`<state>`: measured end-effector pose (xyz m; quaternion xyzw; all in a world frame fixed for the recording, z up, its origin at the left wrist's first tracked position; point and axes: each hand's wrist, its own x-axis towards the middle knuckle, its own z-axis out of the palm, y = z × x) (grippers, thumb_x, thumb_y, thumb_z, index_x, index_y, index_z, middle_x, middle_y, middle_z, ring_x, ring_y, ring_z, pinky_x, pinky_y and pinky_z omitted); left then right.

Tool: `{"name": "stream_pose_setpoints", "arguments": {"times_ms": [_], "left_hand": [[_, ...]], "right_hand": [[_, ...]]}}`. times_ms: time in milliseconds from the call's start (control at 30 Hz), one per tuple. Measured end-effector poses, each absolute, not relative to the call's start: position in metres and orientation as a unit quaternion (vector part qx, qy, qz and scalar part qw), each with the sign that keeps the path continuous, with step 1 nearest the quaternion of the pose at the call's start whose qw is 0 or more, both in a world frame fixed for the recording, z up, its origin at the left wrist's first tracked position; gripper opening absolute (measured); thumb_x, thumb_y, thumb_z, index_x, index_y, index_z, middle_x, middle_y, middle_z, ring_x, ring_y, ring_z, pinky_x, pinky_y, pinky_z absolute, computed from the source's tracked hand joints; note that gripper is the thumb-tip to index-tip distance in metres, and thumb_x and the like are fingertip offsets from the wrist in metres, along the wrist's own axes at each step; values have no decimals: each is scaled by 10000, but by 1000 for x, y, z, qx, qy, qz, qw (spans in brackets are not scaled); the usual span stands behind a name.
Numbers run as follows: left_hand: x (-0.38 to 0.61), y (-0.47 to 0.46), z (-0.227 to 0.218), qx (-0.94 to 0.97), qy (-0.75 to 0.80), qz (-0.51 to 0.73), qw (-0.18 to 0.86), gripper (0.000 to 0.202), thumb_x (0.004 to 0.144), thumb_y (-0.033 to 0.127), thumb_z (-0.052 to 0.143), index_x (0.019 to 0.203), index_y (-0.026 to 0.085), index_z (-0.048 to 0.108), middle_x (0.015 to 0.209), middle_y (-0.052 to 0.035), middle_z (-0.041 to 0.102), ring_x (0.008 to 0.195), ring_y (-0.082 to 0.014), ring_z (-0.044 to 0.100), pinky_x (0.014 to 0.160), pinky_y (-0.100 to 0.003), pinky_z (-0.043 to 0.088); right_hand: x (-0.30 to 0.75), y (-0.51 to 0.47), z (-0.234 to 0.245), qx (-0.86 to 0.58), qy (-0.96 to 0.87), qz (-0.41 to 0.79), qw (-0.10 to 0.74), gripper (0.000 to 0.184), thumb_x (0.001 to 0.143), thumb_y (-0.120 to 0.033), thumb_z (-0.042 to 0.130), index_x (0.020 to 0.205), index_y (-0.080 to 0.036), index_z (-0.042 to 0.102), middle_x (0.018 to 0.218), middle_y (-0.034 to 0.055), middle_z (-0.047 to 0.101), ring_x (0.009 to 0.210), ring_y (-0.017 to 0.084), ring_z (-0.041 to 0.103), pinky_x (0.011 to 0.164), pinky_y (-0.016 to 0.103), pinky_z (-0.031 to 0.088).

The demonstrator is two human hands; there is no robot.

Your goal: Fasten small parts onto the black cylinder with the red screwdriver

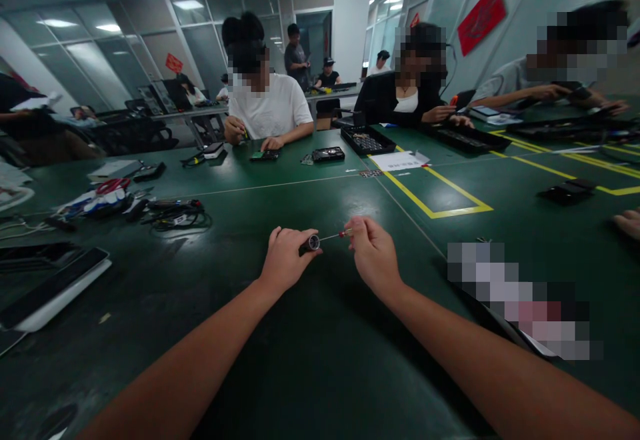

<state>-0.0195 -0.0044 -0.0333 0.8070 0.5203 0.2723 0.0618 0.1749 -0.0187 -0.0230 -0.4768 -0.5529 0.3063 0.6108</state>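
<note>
My left hand (284,258) is closed round a short black screwdriver handle (309,244) whose round silver end faces the camera. A thin metal bit (333,235) with a red band sticks out of it to the right. My right hand (373,253) pinches that bit at its far end with the fingertips. Both hands hover just above the dark green table (310,347), near its middle, with my forearms reaching in from the bottom edge.
Tangled cables and small tools (165,213) lie at the left, with a flat white and black device (55,287) nearer me. A yellow taped rectangle (430,190), a parts tray (367,140) and a small black device (327,154) lie further back. Other people sit across the table.
</note>
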Motion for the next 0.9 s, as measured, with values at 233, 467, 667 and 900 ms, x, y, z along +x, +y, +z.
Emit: {"name": "stream_pose_setpoints", "arguments": {"times_ms": [233, 467, 667, 900], "left_hand": [[-22, -2, -33, 806, 515, 286, 58, 372, 880, 334, 765, 1226, 231, 674, 1027, -44, 737, 1007, -267, 632, 1003, -495, 432], [-21, -5, -29, 824, 489, 285, 9, 322, 931, 294, 695, 1251, 279, 669, 1129, -46, 723, 1124, -264, 618, 1156, -569, 314], [-28, 0, -34, 813, 517, 267, 27, 342, 940, 320, 679, 1280, 294, 647, 1174, -34, 718, 1157, -257, 614, 1197, -605, 263], [-28, -1, -34, 815, 517, 261, 18, 345, 931, 303, 693, 1273, 295, 651, 1151, -36, 721, 1135, -254, 617, 1201, -617, 239]], "right_hand": [[173, -20, -27, -450, -569, 316, 612, 189, 975, -392, 519, 1000, -240, 628, 843, 7, 664, 764, 184, 613, 723, 339, 471], [179, 1, -31, -444, -337, 539, 631, 303, 869, -493, 645, 746, -220, 597, 583, -36, 524, 526, 140, 474, 569, 316, 487], [181, 8, -38, -464, -327, 503, 652, 307, 808, -503, 712, 754, -216, 616, 608, -32, 564, 531, 128, 504, 545, 285, 491], [175, 2, -37, -450, -402, 438, 666, 368, 837, -592, 635, 853, -224, 616, 707, -11, 629, 619, 156, 584, 644, 339, 532]]}}
